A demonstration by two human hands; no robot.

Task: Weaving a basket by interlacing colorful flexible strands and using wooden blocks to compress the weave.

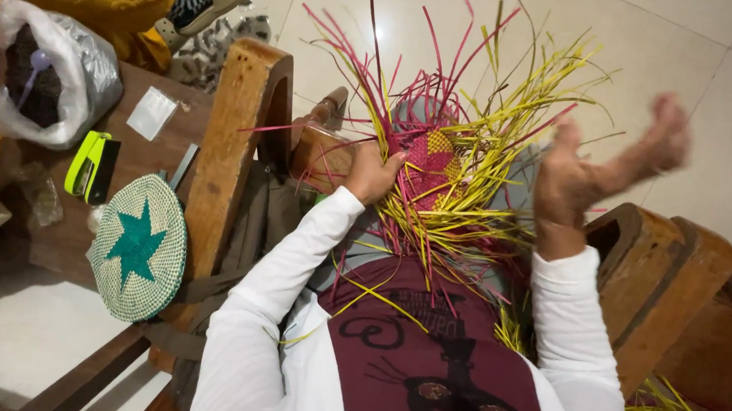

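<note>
A half-woven piece (430, 161) of pink and yellow strips rests on my lap, with long loose strips (484, 77) fanning up and outward. My left hand (371, 173) grips the woven centre at its left edge. My right hand (590, 173) is raised to the right of the piece, blurred, fingers spread, holding nothing that I can see. White sleeves cover both my arms.
A wooden chair arm (236, 138) stands at my left, another (658, 274) at my right. On the side table (51, 237) lie a round woven mat with a green star (137, 247), a lime-green tool (91, 166) and a plastic bag (61, 73). Another person in yellow sits at top left.
</note>
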